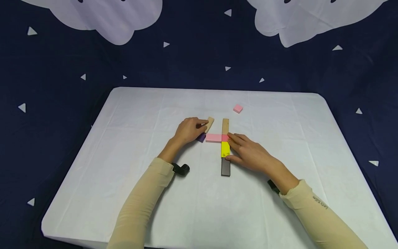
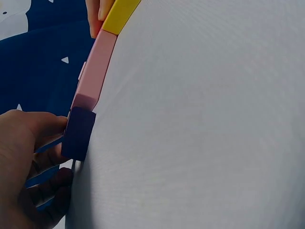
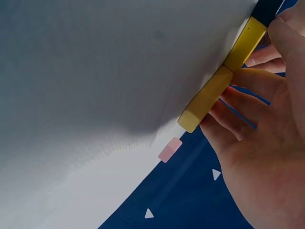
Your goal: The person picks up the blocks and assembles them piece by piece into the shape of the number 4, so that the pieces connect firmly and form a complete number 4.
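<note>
Around the left end of a short block line, my left hand (image 1: pixel 190 130) pinches a plain wooden block (image 1: pixel 210 122) lying at a slant. A dark purple block (image 2: pixel 78 133) sits right beside its thumb and fingers, partly covered by them in the head view. My right hand (image 1: pixel 250 154) has its fingers extended against the upright column. Its fingertips touch near the pink block (image 1: pixel 213 138), and its thumb rests by the joint of the yellow block (image 1: pixel 225 148) and the black block (image 1: pixel 225 167). Another wooden block (image 1: pixel 225 126) tops the column.
A small pink block (image 1: pixel 238 108) lies apart, beyond the column. Everything stands on a white-covered table (image 1: pixel 192 207). Behind its far edge hangs a dark blue cloth (image 1: pixel 199 62) with white triangles and clouds.
</note>
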A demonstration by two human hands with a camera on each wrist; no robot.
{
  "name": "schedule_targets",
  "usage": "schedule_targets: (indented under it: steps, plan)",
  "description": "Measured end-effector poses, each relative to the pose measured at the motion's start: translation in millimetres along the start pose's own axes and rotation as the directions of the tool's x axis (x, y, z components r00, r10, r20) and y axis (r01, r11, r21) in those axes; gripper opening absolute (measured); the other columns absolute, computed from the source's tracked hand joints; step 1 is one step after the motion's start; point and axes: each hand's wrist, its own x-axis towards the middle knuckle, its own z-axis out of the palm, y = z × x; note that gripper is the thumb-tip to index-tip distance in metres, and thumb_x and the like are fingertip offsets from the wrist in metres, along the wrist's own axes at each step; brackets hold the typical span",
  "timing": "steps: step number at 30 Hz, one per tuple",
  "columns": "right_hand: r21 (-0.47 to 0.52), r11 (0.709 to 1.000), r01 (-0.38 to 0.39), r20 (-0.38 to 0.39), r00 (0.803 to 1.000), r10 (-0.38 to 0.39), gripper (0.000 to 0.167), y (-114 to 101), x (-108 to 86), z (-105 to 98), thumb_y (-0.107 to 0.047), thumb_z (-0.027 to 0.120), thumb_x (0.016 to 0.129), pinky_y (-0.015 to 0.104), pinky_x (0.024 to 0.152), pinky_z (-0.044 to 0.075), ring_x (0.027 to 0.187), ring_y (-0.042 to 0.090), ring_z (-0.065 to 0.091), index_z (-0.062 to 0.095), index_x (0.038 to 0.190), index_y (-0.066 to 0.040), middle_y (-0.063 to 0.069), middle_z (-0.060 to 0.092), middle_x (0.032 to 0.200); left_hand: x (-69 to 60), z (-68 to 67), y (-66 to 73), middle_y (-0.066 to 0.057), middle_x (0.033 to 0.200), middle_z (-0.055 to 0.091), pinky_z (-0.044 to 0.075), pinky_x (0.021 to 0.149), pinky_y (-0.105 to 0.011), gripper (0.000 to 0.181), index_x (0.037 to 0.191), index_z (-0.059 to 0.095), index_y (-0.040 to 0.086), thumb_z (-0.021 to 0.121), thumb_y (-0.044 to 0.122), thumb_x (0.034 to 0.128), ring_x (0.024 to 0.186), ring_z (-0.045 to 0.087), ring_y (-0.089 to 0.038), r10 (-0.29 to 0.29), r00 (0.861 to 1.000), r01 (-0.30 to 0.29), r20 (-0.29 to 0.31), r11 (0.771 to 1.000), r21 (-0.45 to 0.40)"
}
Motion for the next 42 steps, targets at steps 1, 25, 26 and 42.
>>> schedule_targets:
  steps: [1, 25, 26, 42]
  plan:
    - [0.000, 1.000, 0.000, 0.000, 1.000, 0.000, 0.072, 0.2, 0.0, 0.2, -0.051, 0.059, 0.091, 0.049, 0.092, 0.046, 0.135, 0.031, 0.032, 0.046, 0.141, -0.001, 0.014, 0.033, 0.152, 0.0, 0.3, 0.1, 0.003, 0.090, 0.065, 0.044, 0.070, -0.033, 0.032, 0.123, 0.068, 0.024, 0.061, 0.034, 0.0932, 0.080, 0.054, -0.014, -0.002, 1.000, 0.002, -0.003, 1.000, -0.004]
    - [0.000, 1.000, -0.010, 0.001, 1.000, 0.010, 0.072, 1.7, 0.0, 1.1, -0.054, 0.057, 0.091, 0.047, 0.090, 0.048, 0.136, 0.027, 0.031, 0.047, 0.142, -0.004, 0.011, 0.032, 0.152, -1.1, 4.1, -4.3, 0.006, 0.082, 0.061, 0.043, 0.069, -0.032, 0.032, 0.118, 0.071, 0.017, 0.064, 0.032, 0.0908, 0.075, 0.054, -0.012, 0.004, 1.000, -0.006, -0.024, 0.998, -0.062]
    - [0.000, 1.000, -0.011, 0.002, 1.000, 0.011, 0.072, 1.8, -0.1, 1.1, -0.054, 0.057, 0.091, 0.047, 0.090, 0.048, 0.136, 0.028, 0.031, 0.047, 0.142, -0.004, 0.011, 0.032, 0.152, -1.3, 4.0, -4.5, 0.006, 0.082, 0.061, 0.043, 0.069, -0.032, 0.032, 0.118, 0.070, 0.017, 0.064, 0.032, 0.0909, 0.075, 0.054, -0.012, 0.006, 1.000, -0.007, -0.024, 0.998, -0.064]
    - [0.005, 1.000, -0.023, 0.024, 0.999, 0.023, 0.075, 0.2, 0.1, -1.0, -0.055, 0.057, 0.090, 0.049, 0.092, 0.046, 0.136, 0.030, 0.030, 0.045, 0.143, -0.003, 0.013, 0.031, 0.153, -10.1, -15.1, -25.5, -0.002, 0.147, 0.042, 0.032, 0.104, -0.039, 0.048, 0.132, 0.060, 0.012, 0.070, 0.022, 0.0867, 0.133, 0.034, -0.024, 0.239, 0.958, -0.203, 0.161, 0.956, -0.211]
